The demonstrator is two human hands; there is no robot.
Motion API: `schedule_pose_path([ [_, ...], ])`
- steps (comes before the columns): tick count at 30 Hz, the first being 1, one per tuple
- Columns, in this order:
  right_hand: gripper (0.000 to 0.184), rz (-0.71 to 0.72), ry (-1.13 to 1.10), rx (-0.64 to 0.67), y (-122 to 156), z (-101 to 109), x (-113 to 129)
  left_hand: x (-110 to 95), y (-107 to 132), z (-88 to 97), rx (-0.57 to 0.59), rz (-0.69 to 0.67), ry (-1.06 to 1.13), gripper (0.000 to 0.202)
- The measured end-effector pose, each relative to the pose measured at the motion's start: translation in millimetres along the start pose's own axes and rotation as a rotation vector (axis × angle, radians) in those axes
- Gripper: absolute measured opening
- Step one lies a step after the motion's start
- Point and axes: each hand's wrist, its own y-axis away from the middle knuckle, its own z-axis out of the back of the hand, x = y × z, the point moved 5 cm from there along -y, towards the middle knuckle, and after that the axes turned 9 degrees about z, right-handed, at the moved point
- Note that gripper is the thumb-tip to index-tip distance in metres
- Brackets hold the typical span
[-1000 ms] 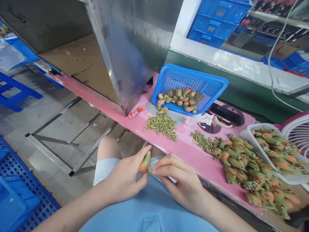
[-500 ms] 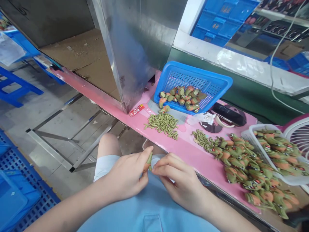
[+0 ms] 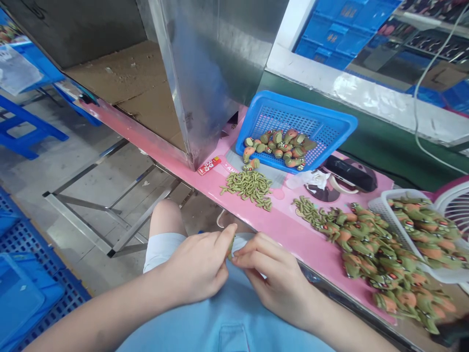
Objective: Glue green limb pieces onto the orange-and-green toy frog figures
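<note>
Toy figure (image 3: 230, 247), plainly visible a second ago, is now nearly hidden between both hands over the lap: left hand (image 3: 198, 266) and right hand (image 3: 273, 278) pinch it together, below the pink desk (image 3: 286, 227).

Bright, even overhead light fills the workspace, with soft shadows and colours well saturated. The steel cabinet (image 3: 216, 73) carries a broad hazy sheen down its side, and the white ledge (image 3: 366, 98) behind the bench shows a patch of glare. A faint shadow lies under the blue basket (image 3: 330, 122) on the pink bench (image 3: 293, 230). The wide lens bends straight lines toward the edges, so the bench runs at a slant and the corners stretch. The left hand (image 3: 196, 266) and right hand (image 3: 278, 281) are slightly soft, as is the toy pile (image 3: 384, 259) at right; the far shelves are blurred.
</note>
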Motion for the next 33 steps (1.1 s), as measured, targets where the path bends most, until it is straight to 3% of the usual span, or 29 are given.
schedule_pose_path([
  [12, 0.014, 0.010, -0.111, 0.057, 0, 0, -4, 3, 2, 1.4, -0.026, -0.034, 0.122, 0.053],
  [15, 0.024, -0.012, -0.187, -0.083, 2, 11, -10, 7, 4, 7.2, -0.066, -0.036, 0.227, 0.045],
  [18, 0.023, -0.182, -0.281, -0.224, 4, 12, -26, 8, 6, 9.3, -0.057, -0.046, 0.321, 0.066],
  [21, 0.036, -0.291, -0.372, -0.072, 0, -5, -35, 4, 8, 10.8, -0.080, -0.124, 0.384, 0.073],
  [25, 0.051, -0.251, -0.394, 0.134, -9, -21, -33, -1, 10, 11.5, -0.127, -0.236, 0.411, 0.065],
  [30, 0.042, -0.202, -0.346, 0.059, -12, -16, -29, 0, 12, 13.0, -0.243, -0.313, 0.542, 0.060],
  [33, 0.038, -0.169, -0.306, -0.013, -14, -11, -24, 3, 11, 14.8, -0.304, -0.260, 0.565, 0.050],
])
